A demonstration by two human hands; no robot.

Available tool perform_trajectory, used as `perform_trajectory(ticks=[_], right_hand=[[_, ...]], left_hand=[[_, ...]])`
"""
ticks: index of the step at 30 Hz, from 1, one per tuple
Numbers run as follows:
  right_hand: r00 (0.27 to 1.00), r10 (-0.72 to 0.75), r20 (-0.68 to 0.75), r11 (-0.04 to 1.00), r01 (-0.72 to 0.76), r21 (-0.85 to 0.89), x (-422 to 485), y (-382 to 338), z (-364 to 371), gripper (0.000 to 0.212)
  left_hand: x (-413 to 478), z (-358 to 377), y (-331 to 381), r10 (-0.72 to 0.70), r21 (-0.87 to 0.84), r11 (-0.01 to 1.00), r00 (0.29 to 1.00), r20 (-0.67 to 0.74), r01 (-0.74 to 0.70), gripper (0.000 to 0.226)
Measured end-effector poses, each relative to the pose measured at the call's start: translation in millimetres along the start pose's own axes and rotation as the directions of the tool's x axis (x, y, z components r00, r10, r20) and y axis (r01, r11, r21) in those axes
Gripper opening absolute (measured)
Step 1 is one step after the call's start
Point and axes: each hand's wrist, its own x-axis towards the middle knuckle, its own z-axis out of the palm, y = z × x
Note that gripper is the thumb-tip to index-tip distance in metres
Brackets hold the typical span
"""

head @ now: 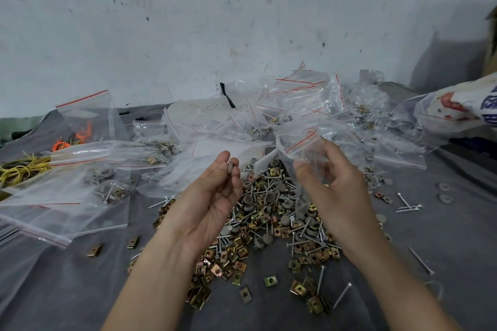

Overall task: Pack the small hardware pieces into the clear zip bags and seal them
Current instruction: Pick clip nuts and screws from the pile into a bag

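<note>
The left hand point(212, 196) is turned palm up, its curled fingertips pinching a small grey piece point(231, 167). Just to its right, the right hand point(336, 191) grips a clear zip bag point(298, 148), red strip uppermost. Beneath and between both hands the hardware pile point(269, 223) of screws, brassy clips and grey caps lies on the table point(67, 277), with filled bags point(102, 185) left of the left hand.

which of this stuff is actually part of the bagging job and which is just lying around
In the job: zip bag pinched by right hand; small piece in left hand; hardware pile; packed bags.
Lying about: yellow rubber bands; orange rubber bands; printed sack.
</note>
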Motion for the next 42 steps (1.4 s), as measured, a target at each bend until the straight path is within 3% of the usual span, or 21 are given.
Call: perform_trajectory(ticks=[5, 12, 21, 29, 34, 38, 42], right_hand=[[1.0, 0.006, -0.001, 1.0, -0.006, -0.001, 0.3, -0.1, -0.1, 0.047], [1.0, 0.014, -0.005, 1.0, -0.014, -0.009, 0.6, 0.8, -0.5, 0.043], [1.0, -0.003, 0.015, 1.0, 0.003, -0.003, 1.3, 3.2, 0.2, 0.044], [1.0, -0.008, 0.015, 1.0, 0.008, -0.007, 0.3, 4.5, -0.7, 0.041], [1.0, -0.025, 0.007, 1.0, 0.025, -0.013, -0.1, 5.0, -1.4, 0.04], [0.999, -0.031, 0.027, 0.999, 0.032, -0.038, -3.0, 1.1, -0.2, 0.035], [0.998, -0.047, 0.045, 0.998, 0.049, -0.044, -3.5, 1.1, -0.7, 0.038]], left_hand=[[0.1, 0.1, 0.8, 0.006, -0.075, 0.997, 0.999, -0.041, -0.009, 0.043], [2.8, 0.9, -0.5, 0.083, 0.053, 0.996, 0.993, -0.087, -0.078, 0.049], [-0.5, 10.3, -4.8, 0.138, 0.09, 0.987, 0.99, -0.022, -0.136, 0.044], [1.5, 9.7, -6.0, 0.202, 0.186, 0.967, 0.971, -0.128, -0.176, 0.043], [0.5, 11.7, -7.8, 0.161, 0.122, 0.982, 0.974, -0.158, -0.142, 0.04], [-1.6, 26.6, -0.4, 0.158, 0.029, 0.987, 0.981, -0.108, -0.156, 0.037], [-8.4, 54.4, 11.7, 0.235, 0.052, 0.97, 0.972, 0.021, -0.236, 0.034]])
